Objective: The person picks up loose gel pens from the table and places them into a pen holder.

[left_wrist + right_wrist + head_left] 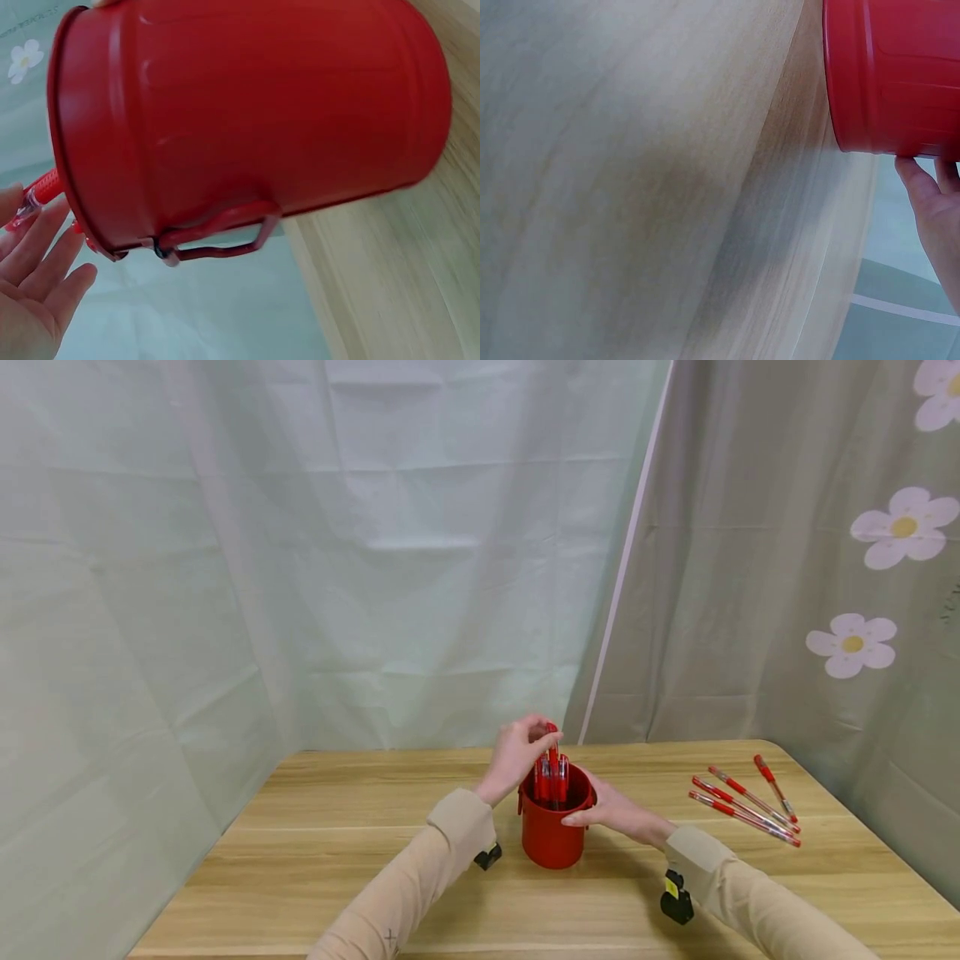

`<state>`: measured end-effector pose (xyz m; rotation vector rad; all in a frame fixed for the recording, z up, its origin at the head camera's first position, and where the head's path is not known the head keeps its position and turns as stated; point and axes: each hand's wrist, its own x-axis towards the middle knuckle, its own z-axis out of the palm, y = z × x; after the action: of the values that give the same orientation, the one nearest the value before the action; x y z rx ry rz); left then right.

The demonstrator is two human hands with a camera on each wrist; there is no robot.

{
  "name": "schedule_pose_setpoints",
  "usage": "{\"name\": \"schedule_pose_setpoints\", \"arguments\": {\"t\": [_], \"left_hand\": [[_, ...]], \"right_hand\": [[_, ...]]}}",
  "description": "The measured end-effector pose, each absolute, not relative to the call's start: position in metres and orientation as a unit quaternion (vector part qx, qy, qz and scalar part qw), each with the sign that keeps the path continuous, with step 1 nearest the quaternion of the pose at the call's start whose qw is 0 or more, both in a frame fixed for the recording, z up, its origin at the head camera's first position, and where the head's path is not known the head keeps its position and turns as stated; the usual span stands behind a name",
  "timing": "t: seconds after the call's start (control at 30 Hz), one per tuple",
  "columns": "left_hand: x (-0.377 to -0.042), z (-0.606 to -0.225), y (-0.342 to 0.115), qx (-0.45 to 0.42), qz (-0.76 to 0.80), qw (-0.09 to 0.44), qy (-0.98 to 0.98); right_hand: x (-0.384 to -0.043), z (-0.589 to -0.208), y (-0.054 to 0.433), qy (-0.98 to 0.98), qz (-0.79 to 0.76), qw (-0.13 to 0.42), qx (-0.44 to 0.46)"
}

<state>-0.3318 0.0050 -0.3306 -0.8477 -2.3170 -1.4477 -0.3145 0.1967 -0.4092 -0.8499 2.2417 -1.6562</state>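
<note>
A small red metal bucket with side handles stands upright on the table, several red-capped pens upright inside it. Over its mouth my left hand pinches a red pen near the top; the pen's lower part is hidden among the others. In the left wrist view the bucket wall fills most of the picture, and the pen lies between thumb and fingers at the rim. My right hand grips the bucket's right side, thumb at the front. The right wrist view shows its fingers against the bucket.
Several red pens lie loosely fanned on the wooden table to the right of the bucket. A pale curtain hangs behind the table, and a grey flowered curtain hangs on the right.
</note>
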Motion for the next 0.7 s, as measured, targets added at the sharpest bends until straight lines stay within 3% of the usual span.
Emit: {"name": "schedule_pose_setpoints", "arguments": {"t": [0.7], "left_hand": [[-0.333, -0.346, 0.002, -0.304, -0.435, 0.133, -0.837]], "right_hand": [[-0.312, -0.407, 0.195, 0.759, -0.572, 0.103, -0.295]]}}
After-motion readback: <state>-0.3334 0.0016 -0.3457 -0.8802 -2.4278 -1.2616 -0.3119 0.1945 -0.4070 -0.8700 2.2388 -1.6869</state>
